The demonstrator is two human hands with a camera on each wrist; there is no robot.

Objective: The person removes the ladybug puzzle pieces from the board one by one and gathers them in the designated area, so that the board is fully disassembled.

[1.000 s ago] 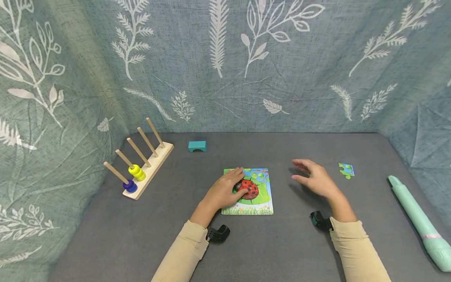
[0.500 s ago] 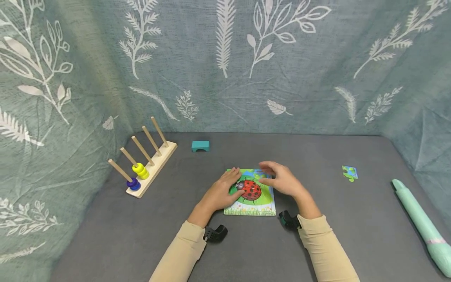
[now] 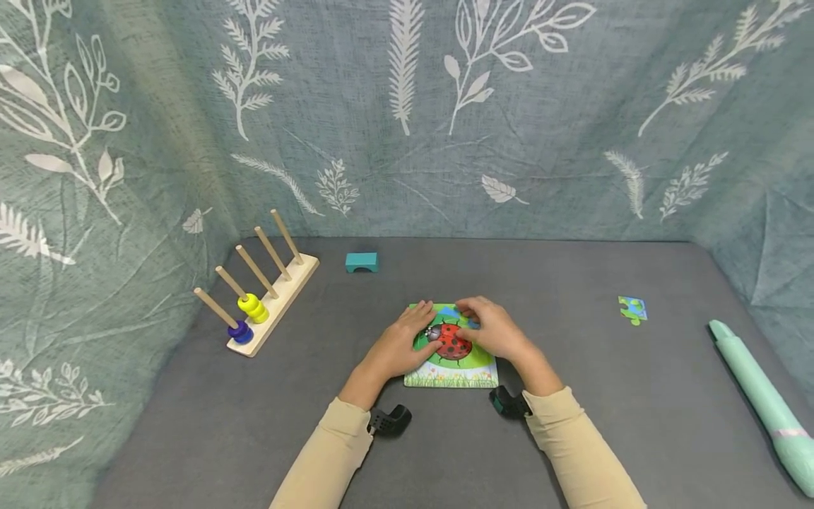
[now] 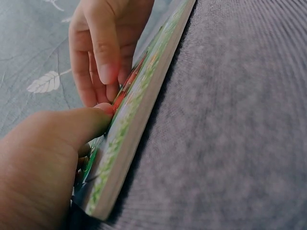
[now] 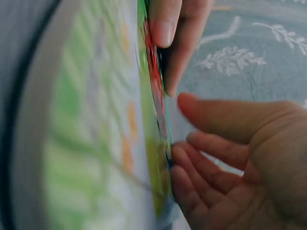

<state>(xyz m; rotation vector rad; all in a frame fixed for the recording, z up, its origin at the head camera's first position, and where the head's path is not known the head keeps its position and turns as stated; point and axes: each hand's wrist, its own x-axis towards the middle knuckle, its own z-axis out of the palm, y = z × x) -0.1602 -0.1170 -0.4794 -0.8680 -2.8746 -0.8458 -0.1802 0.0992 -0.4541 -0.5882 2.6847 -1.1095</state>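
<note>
A square ladybug puzzle board (image 3: pixel 450 378) lies flat in the middle of the table. My left hand (image 3: pixel 396 348) rests on its left part, fingers extended and thumb near the ladybug (image 3: pixel 455 342). Over the upper right part is my right hand (image 3: pixel 499 331), fingers bent a little and fingertips at the picture's surface. In the left wrist view the left thumb (image 4: pixel 86 125) touches the board beside the red print. The right wrist view has the right hand's fingertips (image 5: pixel 184 160) against the picture, the thumb held off it. Whether a piece is under those fingertips is hidden.
A loose puzzle piece (image 3: pixel 633 309) lies to the right, with a mint-green closed umbrella-like object (image 3: pixel 757 396) beyond it. At the left stands a wooden peg rack (image 3: pixel 280 304) with blue and yellow rings. A teal arched block (image 3: pixel 362 262) sits toward the back.
My right hand has come left from beside the board to its upper right part and lowered onto the picture. The left hand has stayed on the board. The camera view has shifted slightly.
</note>
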